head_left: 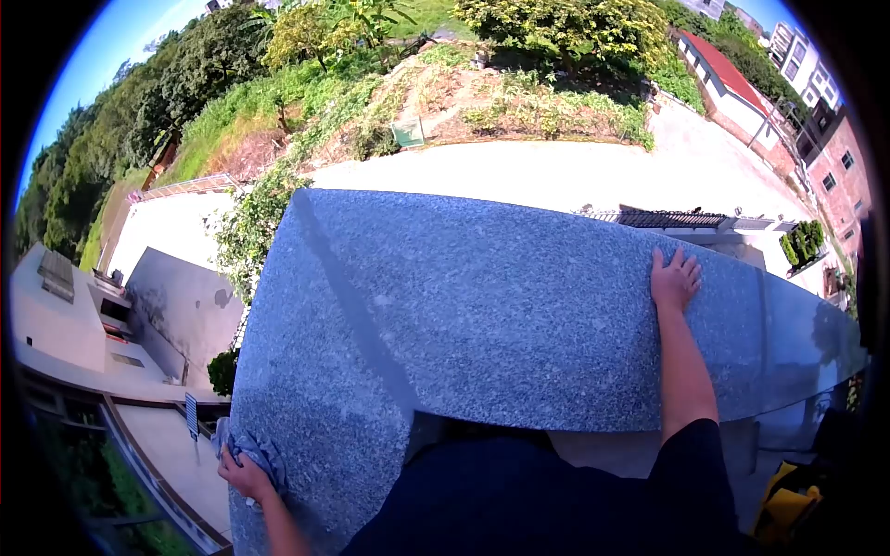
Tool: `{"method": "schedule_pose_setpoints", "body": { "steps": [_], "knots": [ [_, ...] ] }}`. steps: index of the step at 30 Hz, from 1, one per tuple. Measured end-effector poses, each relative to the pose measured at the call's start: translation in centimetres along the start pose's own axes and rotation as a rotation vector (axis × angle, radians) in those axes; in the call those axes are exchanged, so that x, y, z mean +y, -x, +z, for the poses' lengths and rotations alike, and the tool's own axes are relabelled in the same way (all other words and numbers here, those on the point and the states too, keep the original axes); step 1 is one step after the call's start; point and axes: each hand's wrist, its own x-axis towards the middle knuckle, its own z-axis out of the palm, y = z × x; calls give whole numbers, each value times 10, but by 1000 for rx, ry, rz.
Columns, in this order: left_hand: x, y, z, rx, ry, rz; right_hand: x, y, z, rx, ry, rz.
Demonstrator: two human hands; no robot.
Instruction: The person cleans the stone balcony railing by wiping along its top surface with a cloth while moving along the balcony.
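A speckled grey stone ledge [501,306] spans the middle of the head view and bends toward me on the left side. My left hand [246,474] is closed on a bluish-grey cloth [269,456] at the ledge's lower left edge. Farther right, my right hand [675,278] lies flat on the stone near its far edge, fingers spread and pointing away, holding nothing. A darker band runs diagonally over the stone between the two hands.
Past the ledge, far below, lie a pale paved yard [519,171], a leafy tree [255,222] and a dark fence [672,220]. A yellow and black item [788,500] is at the lower right.
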Motion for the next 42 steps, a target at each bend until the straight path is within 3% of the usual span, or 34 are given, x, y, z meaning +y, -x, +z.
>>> {"method": "schedule_pose_setpoints", "body": {
  "steps": [3,10,14,21,25,28,31,34,36,42],
  "knots": [
    [100,-3,14,-31,75,232,-2,2,-6,-14,-20,0],
    [294,-7,56,-189,206,373,-3,3,-4,-26,-15,11],
    [381,-4,86,-164,167,464,-4,3,-5,-31,2,16],
    [434,-18,113,-162,226,519,-6,6,-21,-45,-10,17],
    [424,-19,108,-166,339,568,-4,6,-25,-23,-48,28],
    [392,-19,87,-243,376,796,-5,5,-23,-2,-41,29],
    [344,-9,51,-131,311,1017,-3,6,-14,-13,-21,15],
    [286,-4,20,-21,279,1051,-2,2,-13,-1,-12,13],
    [229,-6,11,-149,340,807,0,0,-8,12,4,15],
    [37,-22,-31,15,107,487,3,-5,1,8,36,9]
  ]
}}
